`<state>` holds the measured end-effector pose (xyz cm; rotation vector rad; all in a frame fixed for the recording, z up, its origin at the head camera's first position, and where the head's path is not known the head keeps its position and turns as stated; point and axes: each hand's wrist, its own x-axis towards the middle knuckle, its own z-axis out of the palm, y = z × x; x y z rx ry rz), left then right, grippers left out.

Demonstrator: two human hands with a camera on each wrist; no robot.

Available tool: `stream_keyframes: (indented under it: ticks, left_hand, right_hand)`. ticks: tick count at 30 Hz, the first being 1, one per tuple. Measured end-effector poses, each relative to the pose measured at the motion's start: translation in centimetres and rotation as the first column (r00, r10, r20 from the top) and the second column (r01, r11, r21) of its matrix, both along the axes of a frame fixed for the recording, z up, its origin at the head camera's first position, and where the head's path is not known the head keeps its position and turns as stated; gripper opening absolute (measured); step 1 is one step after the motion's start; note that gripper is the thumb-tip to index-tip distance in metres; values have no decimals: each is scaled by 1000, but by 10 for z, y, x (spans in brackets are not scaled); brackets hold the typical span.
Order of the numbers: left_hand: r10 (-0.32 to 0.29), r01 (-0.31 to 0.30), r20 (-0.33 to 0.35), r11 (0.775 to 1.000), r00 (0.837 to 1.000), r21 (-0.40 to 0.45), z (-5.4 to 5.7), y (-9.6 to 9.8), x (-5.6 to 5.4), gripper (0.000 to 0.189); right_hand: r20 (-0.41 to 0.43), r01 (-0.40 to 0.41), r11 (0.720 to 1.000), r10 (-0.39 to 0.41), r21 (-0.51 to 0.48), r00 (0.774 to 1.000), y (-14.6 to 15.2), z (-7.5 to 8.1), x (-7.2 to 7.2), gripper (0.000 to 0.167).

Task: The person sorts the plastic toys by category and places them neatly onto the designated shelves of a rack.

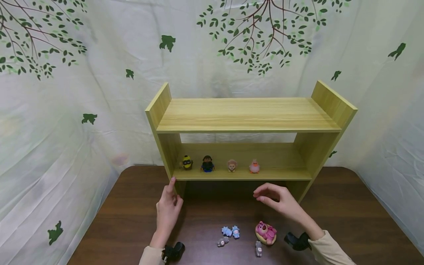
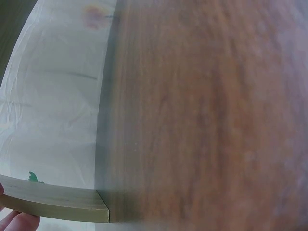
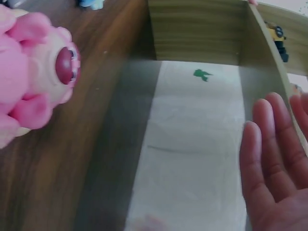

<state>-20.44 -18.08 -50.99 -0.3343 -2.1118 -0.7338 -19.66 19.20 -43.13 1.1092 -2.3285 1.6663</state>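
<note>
My left hand [image 1: 167, 211] is at the lower left of a light wooden shelf [image 1: 248, 114]. In the left wrist view, its fingers [image 2: 24, 222] lie on both faces of the shelf's side panel [image 2: 57, 197], pinching it. My right hand [image 1: 276, 197], empty, hovers just in front of the lower board with its fingers loosely bent. In the right wrist view, the fingers [image 3: 274, 144] overlap that board's edge. Along the lower board stand a yellow-and-black figurine [image 1: 187, 162], a dark-haired figurine in blue [image 1: 207, 164], a small brown-and-cream figurine [image 1: 232, 165] and a pink figurine [image 1: 254, 166].
On the brown table [image 1: 109, 228] below the hands lie light blue figurines [image 1: 226, 231], grey figurines [image 1: 223, 241] and a pink bear toy [image 1: 265, 232] on a yellowish base. A pale curtain [image 1: 116, 103] with a leaf print hangs behind.
</note>
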Motion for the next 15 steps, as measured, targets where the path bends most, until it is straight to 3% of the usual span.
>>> stream_keyframes:
  ticks: [15]
  left_hand:
    - [-11, 11, 24, 1000, 1000, 12, -3, -2, -1, 87]
  right_hand:
    - [87, -106, 992, 101, 65, 991, 2, -36, -3, 18]
